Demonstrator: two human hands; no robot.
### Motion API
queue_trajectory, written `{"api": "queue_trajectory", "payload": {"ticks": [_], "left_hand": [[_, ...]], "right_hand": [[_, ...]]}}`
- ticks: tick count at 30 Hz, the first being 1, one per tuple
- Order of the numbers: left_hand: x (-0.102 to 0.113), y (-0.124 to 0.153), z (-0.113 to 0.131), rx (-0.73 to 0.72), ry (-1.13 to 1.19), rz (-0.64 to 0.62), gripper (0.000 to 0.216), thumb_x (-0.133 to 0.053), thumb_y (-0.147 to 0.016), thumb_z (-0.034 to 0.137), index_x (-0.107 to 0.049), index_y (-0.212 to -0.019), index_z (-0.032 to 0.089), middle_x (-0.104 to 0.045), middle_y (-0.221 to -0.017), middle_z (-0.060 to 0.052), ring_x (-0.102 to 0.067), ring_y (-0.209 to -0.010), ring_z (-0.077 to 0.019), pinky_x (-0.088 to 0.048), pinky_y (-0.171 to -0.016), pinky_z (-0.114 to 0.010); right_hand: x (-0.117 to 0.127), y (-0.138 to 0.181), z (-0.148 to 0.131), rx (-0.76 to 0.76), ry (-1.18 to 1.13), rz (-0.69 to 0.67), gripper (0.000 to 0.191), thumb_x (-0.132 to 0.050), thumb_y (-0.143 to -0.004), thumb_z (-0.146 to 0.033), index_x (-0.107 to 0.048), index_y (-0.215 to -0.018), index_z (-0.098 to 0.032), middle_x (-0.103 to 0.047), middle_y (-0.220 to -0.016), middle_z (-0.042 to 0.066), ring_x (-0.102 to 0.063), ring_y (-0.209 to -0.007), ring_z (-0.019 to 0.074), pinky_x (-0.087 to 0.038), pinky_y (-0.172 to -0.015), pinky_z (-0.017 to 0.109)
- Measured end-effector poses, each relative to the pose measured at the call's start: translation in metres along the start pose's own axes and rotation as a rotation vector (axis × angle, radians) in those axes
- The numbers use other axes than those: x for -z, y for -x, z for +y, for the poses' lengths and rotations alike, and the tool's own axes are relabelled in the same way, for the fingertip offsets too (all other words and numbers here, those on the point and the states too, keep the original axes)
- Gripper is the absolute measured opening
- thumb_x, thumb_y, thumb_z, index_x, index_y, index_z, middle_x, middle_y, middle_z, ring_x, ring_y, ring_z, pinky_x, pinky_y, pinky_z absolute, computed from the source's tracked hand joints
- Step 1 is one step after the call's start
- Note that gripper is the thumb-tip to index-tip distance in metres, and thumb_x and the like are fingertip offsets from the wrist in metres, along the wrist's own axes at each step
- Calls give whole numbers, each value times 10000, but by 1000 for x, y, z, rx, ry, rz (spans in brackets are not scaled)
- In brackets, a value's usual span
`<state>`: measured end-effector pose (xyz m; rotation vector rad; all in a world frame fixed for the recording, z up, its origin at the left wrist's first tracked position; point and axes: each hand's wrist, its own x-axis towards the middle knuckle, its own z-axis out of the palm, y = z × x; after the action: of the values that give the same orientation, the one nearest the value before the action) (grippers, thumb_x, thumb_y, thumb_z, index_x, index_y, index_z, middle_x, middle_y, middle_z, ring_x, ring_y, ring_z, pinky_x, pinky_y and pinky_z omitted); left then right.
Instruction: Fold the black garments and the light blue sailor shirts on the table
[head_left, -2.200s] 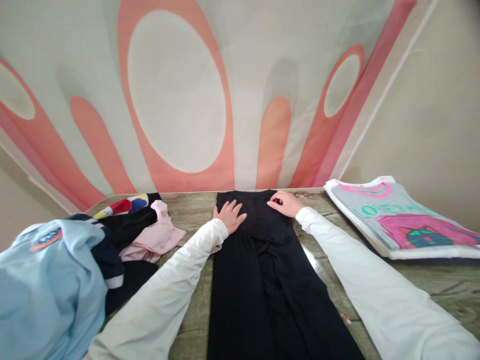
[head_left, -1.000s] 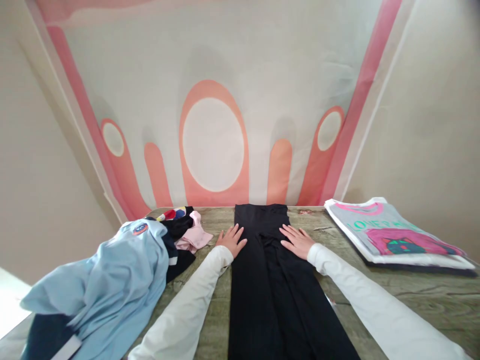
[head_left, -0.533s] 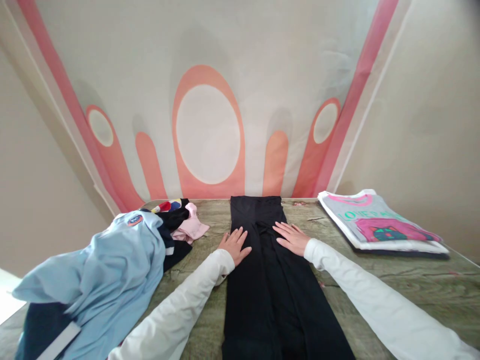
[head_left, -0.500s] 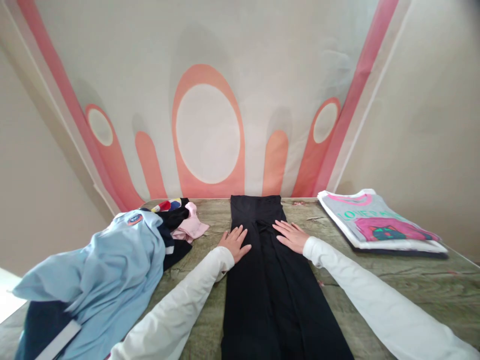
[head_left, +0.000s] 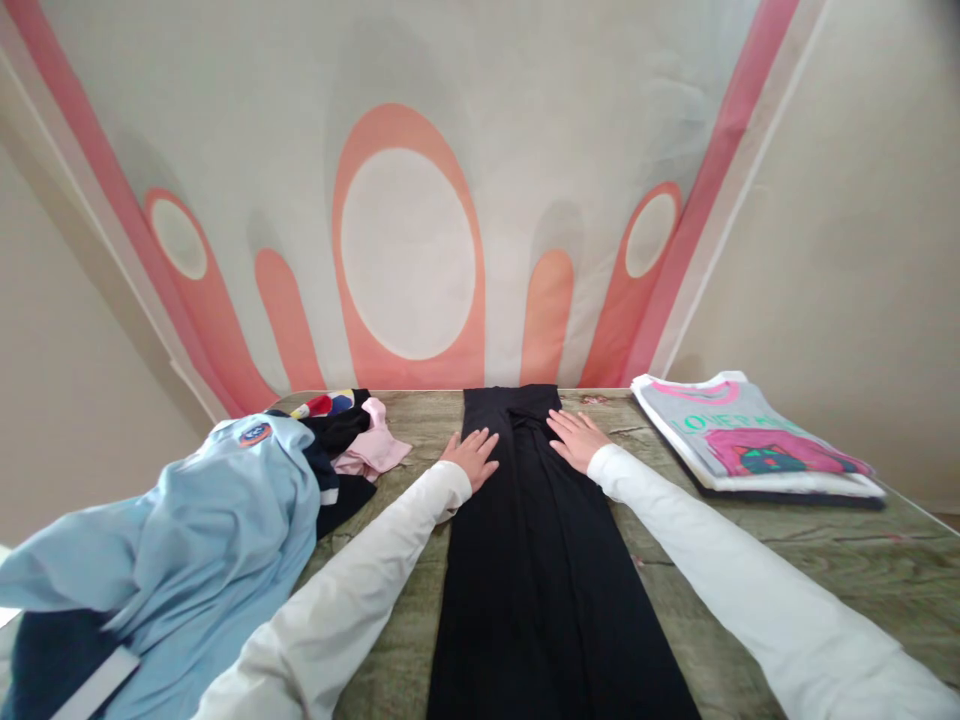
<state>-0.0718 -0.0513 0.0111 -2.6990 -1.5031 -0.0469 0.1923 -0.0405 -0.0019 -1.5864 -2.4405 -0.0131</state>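
A long pair of black trousers (head_left: 517,560) lies lengthwise down the middle of the table, its waistband at the far edge and its lower end cut off by the bottom of the view. My left hand (head_left: 471,458) rests flat on the left edge of the trousers, fingers spread. On the opposite edge, slightly nearer the waistband, my right hand (head_left: 576,438) lies flat with its fingers apart. Neither hand grips the cloth. A few lengthwise creases run between the hands.
Left of the trousers is a loose heap with a light blue shirt (head_left: 232,540), a pink garment (head_left: 375,445) and dark clothes. A folded stack topped by a grey and pink printed shirt (head_left: 739,425) sits at the right. Behind the wooden table (head_left: 810,570) rises a patterned wall (head_left: 510,150).
My right hand has slid a little toward the waistband, and the cloth beside it has shifted. My left hand stays at the left edge. The view has moved slightly.
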Motion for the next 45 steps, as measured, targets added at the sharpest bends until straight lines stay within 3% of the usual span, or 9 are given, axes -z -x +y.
{"api": "queue_trajectory", "payload": {"ticks": [3, 7, 15, 20, 26, 31, 38, 41, 45], "left_hand": [[4, 39, 18, -140, 26, -48, 523, -287, -862, 492, -269, -1341, 281, -209, -1428, -38, -202, -1292, -241, -201, -1008, -473], [13, 101, 36, -185, 54, -47, 583, -319, -838, 542, -230, -1355, 288, -170, -1438, -44, -146, -1303, -268, -175, -1019, -486], [28, 188, 58, -224, 176, -57, 602, -375, -822, 524, -201, -1360, 316, -159, -1439, -15, -126, -1309, -264, -147, -1038, -502], [36, 199, 60, -204, 255, -42, 543, -390, -829, 466, -268, -1338, 321, -226, -1421, -1, -167, -1303, -229, -167, -1053, -471], [50, 199, 70, -250, 354, -62, 382, -443, -794, 457, -518, -1148, 336, -419, -1304, -13, -316, -1226, -227, -190, -1057, -431], [57, 203, 84, -363, 468, -88, 412, -484, -779, 439, -500, -1176, 332, -417, -1294, -27, -333, -1206, -254, -191, -1037, -475], [57, 210, 86, -470, 738, -157, 254, -451, -821, 368, -636, -988, 313, -462, -1264, -5, -342, -1216, -243, -197, -1035, -457], [57, 209, 79, -436, 805, -124, 250, -440, -829, 331, -642, -951, 251, -515, -1194, -50, -395, -1173, -228, -275, -1007, -416], [57, 206, 63, -273, 723, 35, 238, -448, -821, 261, -592, -998, 197, -519, -1113, -100, -456, -1067, -207, -388, -910, -364]], "right_hand": [[6, 36, -16, 102, -49, -111, 535, -269, -865, -464, -324, -1330, -206, -280, -1399, 62, -236, -1281, 217, -197, -1033, 443], [21, 98, -41, 200, -138, -130, 562, -295, -855, -493, -260, -1356, -243, -226, -1420, 31, -185, -1299, 208, -163, -1056, 424], [44, 187, -80, 160, -267, -119, 597, -397, -809, -497, -216, -1354, -337, -204, -1420, -34, -164, -1304, 233, -120, -1065, 478], [52, 196, -94, 148, -302, -120, 602, -402, -808, -485, -209, -1357, -331, -181, -1423, -33, -155, -1306, 238, -108, -1067, 490], [56, 199, -109, 284, -419, -163, 544, -406, -806, -502, -325, -1317, -336, -293, -1386, -36, -243, -1280, 223, -176, -1073, 441], [56, 192, -98, 221, -355, -86, 486, -399, -845, -399, -379, -1303, -235, -321, -1380, 40, -279, -1263, 214, -296, -1027, 408], [52, 199, -107, 393, -406, -120, 522, -463, -821, -414, -393, -1289, -193, -355, -1361, 72, -234, -1278, 219, -260, -1040, 416], [50, 201, -108, 356, -425, -74, 545, -451, -829, -411, -352, -1310, -176, -336, -1370, 84, -230, -1280, 212, -282, -1033, 396], [45, 199, -97, 280, -396, 30, 489, -446, -838, -367, -378, -1283, -177, -353, -1346, 104, -290, -1248, 223, -323, -1005, 409]]}}
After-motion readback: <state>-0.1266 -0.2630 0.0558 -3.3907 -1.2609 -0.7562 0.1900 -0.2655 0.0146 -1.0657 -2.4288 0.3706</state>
